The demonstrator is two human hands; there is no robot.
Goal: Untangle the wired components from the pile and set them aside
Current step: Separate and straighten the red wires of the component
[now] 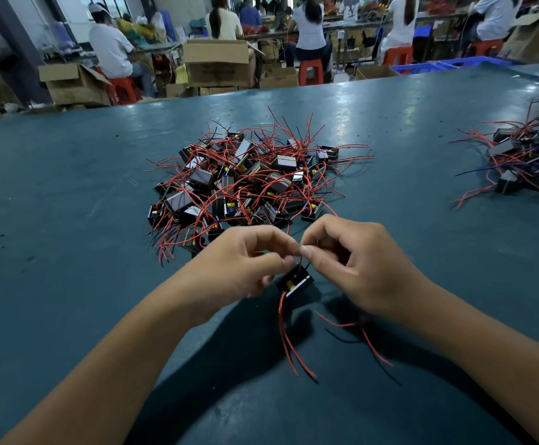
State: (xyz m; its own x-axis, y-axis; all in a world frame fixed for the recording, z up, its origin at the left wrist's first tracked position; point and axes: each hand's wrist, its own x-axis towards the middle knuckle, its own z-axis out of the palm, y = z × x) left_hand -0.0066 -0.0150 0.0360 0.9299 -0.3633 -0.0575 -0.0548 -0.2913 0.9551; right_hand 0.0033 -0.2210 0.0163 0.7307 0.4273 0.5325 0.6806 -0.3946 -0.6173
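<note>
Near field: loose red and black wire leads [289, 335] trail toward the viewer across the dark teal tabletop [69, 187]. Above them, the left hand [245, 261] and right hand [351, 261] meet fingertip to fingertip, each pinching fine wires that rise from a small black box-shaped wired component [294, 282]. This component hangs just below and between the fingertips, its long axis running left-near to right-far; both hands are equally close. Which wire each hand holds is hard to resolve, apparently a red one. Beyond lies the tangled pile of black components with red wires [245, 181]. Far right, a second, partly cropped heap of similar components [528, 162] probably marks the set-aside place.
</note>
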